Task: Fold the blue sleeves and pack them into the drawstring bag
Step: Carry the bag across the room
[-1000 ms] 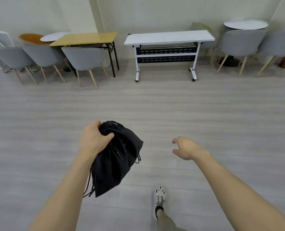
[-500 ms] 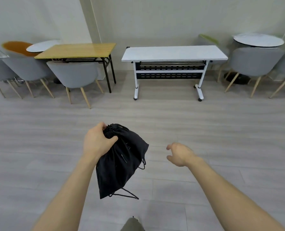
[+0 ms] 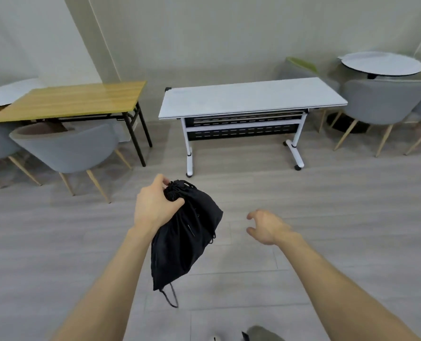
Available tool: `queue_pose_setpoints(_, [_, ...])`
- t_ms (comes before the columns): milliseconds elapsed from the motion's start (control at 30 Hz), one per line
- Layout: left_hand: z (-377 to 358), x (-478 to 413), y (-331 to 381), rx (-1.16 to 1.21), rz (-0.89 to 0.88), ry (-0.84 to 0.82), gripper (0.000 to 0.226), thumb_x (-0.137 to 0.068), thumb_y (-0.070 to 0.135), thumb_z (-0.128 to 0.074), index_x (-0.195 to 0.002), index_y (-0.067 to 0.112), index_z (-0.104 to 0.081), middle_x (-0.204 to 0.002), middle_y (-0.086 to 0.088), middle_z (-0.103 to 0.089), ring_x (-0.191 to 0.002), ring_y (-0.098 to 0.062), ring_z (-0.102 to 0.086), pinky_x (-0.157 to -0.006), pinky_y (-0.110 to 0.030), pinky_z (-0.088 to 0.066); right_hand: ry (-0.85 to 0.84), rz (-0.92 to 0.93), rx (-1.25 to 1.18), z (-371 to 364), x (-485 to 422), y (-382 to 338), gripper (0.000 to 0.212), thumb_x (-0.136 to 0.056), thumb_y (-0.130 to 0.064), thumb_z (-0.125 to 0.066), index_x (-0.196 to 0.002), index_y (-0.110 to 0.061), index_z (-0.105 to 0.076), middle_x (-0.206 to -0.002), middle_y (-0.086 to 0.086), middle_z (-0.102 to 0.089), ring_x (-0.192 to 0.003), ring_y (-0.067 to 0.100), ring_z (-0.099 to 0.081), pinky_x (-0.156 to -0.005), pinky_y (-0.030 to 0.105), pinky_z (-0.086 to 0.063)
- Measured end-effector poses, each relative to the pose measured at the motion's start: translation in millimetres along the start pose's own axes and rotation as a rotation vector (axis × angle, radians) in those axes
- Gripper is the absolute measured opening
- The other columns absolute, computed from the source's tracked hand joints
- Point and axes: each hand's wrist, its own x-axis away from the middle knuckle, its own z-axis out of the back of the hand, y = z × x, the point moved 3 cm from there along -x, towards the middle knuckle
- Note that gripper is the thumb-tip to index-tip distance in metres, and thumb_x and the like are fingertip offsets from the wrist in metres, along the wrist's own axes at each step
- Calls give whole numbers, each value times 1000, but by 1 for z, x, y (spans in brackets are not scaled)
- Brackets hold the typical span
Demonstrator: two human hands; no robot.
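Left hand (image 3: 155,207): fingers and thumb were curled tight round the gathered neck of the bag, gripping it, with the forearm reaching forward from the lower left.
Bag (image 3: 187,239): black drawstring cloth, its mouth bunched shut in that grip. The body hung down and to the right of the wrist, clear of the floor. Its contents could not be seen.
Cord (image 3: 171,297): a black loop dangled below the bag's lowest corner.
Right hand (image 3: 266,227): it held nothing. The fingers were loosely curled and spread, apart from the bag on its right side.
Floor (image 3: 339,217): grey planks lay beneath both arms.
White table (image 3: 251,97): it stood ahead of the hands, near the wall, on wheeled feet.
Wooden table (image 3: 74,99): it stood just left of the white one, on black legs.
Grey chair (image 3: 66,148): it stood in front of the wooden table, on pale wooden legs.
Second grey chair (image 3: 381,102): it stood right of the white table.
Round table (image 3: 381,64): its white top showed behind that second chair.
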Motion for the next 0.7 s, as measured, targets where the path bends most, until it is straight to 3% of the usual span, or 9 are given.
queue_pose_setpoints(233, [-17, -196, 24, -59, -22, 2, 43, -77, 41, -81, -116, 32, -67, -101, 13, -75, -95, -20, -71, -82, -37, -60, 23, 5, -17, 92, -174, 0, 55, -107, -39, -59, -158, -20, -51, -161, 7, -52, -143, 31, -55, -115, 41, -47])
queue_pose_setpoints(500, [-35, -409, 54, -109, 6, 140, 47, -86, 42, -75, -132, 36, -65, -118, 10, -79, -109, -24, -75, -91, -43, -62, -6, 103, -1, 193, -401, -1, 54, -108, -37, -58, -158, -20, -51, -160, 7, -53, -145, 29, -53, -113, 37, -45])
queue_pose_setpoints(700, [-12, -553, 90, -88, 19, 286, 53, -90, 36, -74, -141, 37, -61, -130, 3, -77, -120, -29, -72, -95, -44, -58, -8, 144, 75, 267, -531, -1, 49, -99, -41, -61, -139, -14, -66, -141, 14, -67, -132, 34, -61, -108, 41, -51])
